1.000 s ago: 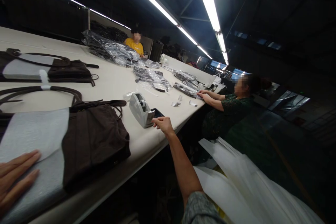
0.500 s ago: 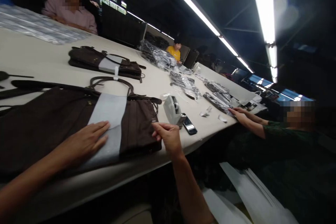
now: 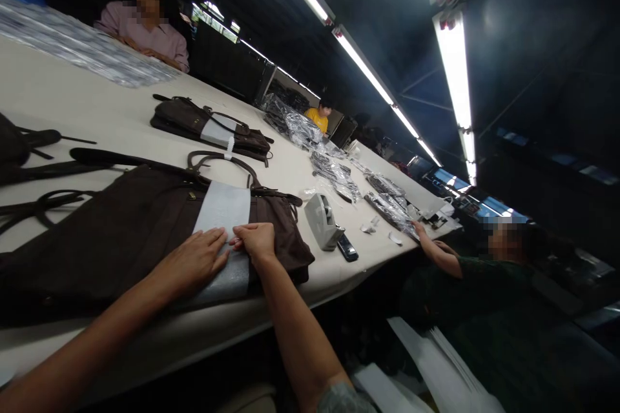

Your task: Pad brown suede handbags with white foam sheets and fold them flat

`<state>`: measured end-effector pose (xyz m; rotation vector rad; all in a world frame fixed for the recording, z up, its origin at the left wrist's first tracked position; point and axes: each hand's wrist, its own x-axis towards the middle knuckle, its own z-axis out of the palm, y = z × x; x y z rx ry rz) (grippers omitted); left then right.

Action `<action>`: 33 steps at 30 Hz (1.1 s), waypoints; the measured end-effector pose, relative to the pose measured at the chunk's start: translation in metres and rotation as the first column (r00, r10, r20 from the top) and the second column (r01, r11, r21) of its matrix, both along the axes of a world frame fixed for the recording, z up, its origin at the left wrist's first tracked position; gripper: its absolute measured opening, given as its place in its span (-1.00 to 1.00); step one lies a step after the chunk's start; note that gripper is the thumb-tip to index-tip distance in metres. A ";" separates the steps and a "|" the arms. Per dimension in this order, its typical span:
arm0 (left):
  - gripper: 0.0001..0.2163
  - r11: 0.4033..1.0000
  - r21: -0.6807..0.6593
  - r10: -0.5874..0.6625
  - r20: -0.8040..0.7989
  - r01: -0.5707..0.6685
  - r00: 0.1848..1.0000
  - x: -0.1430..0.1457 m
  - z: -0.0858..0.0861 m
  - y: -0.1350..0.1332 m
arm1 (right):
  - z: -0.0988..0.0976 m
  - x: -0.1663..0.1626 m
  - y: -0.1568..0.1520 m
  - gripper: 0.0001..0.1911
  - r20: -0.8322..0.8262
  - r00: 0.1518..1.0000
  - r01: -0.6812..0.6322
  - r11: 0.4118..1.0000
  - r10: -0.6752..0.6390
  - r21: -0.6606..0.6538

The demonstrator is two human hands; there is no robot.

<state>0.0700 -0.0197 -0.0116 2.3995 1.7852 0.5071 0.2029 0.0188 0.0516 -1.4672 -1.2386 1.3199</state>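
A dark brown handbag [image 3: 140, 219] lies flat in front of me, its thin handles [image 3: 220, 158] toward the far side. Around its middle runs a pale paper band [image 3: 225, 203]. My left hand [image 3: 196, 261] rests flat on this band, fingers stretched out. Right beside it, my right hand [image 3: 256, 239] is closed in a pinch over the band; whatever sits between the fingertips is too small to make out. A grey tape dispenser [image 3: 321, 222] stands just right of the bag, with a phone [image 3: 347, 248] touching or close to it.
Another banded brown bag [image 3: 184, 119] lies farther back, and straps of more bags [image 3: 33, 171] show at left. Plastic-wrapped bags [image 3: 334, 171] line the table [image 3: 106, 119]. A co-worker's hand [image 3: 420, 232] touches one at right. White sheets [image 3: 436, 361] are below the table edge.
My right hand has moved left from the bag's right end to the paper band, beside my left hand. The left hand stays flat on the band. The view has shifted slightly.
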 end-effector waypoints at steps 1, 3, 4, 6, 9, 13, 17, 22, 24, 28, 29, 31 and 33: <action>-0.37 1.000 0.006 -0.003 0.007 0.002 1.000 0.000 -0.001 0.001 | -0.002 -0.002 0.002 -0.88 0.042 0.999 -0.001 1.000 0.002 -0.012; -0.39 1.000 0.020 -0.011 0.024 0.010 1.000 0.000 -0.004 0.002 | -0.009 -0.004 0.006 -0.94 0.118 0.993 -0.002 1.000 0.004 -0.018; -0.41 1.000 0.026 -0.015 0.032 0.015 0.999 0.001 -0.004 0.002 | -0.013 -0.004 0.008 -0.96 0.162 0.987 -0.008 1.000 0.009 -0.006; -0.43 0.999 0.037 -0.023 0.046 0.021 0.999 0.001 -0.005 0.002 | -0.019 -0.003 0.010 -0.93 0.286 0.958 -0.037 0.998 0.023 0.043; -0.40 0.999 0.041 -0.025 0.055 0.023 0.998 0.002 -0.004 0.001 | -0.023 -0.001 0.014 -0.75 0.511 0.860 -0.085 0.989 0.013 0.119; -0.37 0.999 0.032 -0.019 0.056 0.017 0.998 0.002 -0.005 0.001 | -0.018 0.001 0.019 -0.50 0.656 0.755 -0.126 0.984 0.015 0.123; -0.36 0.999 0.038 -0.012 0.055 0.010 0.998 0.001 -0.005 0.001 | -0.014 0.004 0.021 -0.47 0.679 0.729 -0.186 0.980 0.087 0.074; -0.42 0.999 0.038 -0.028 0.039 0.026 0.999 -0.001 0.002 0.000 | -0.013 0.008 0.013 -0.50 0.702 0.707 -0.210 0.974 0.091 0.085; -0.43 0.999 0.029 -0.026 0.026 0.026 0.999 -0.001 0.005 -0.001 | -0.010 0.011 0.009 -0.44 0.717 0.688 -0.235 0.969 0.116 0.069; -0.45 1.000 0.015 -0.008 0.013 0.008 1.000 -0.001 0.006 0.001 | 0.000 0.019 -0.008 -0.29 0.703 0.679 -0.299 0.954 0.211 0.002; -0.45 1.000 0.014 -0.008 0.012 0.008 1.000 -0.002 0.005 0.001 | 0.004 0.023 -0.013 -0.27 0.676 0.695 -0.318 0.948 0.244 -0.014; -0.44 1.000 0.016 -0.023 0.004 0.023 1.000 -0.004 0.001 0.004 | 0.012 0.032 -0.024 -0.21 0.562 0.756 -0.378 0.925 0.335 -0.043; -0.43 0.999 0.017 -0.039 -0.004 0.039 0.999 -0.008 -0.008 0.010 | 0.022 0.048 -0.029 -0.15 0.385 0.830 -0.429 0.903 0.404 -0.024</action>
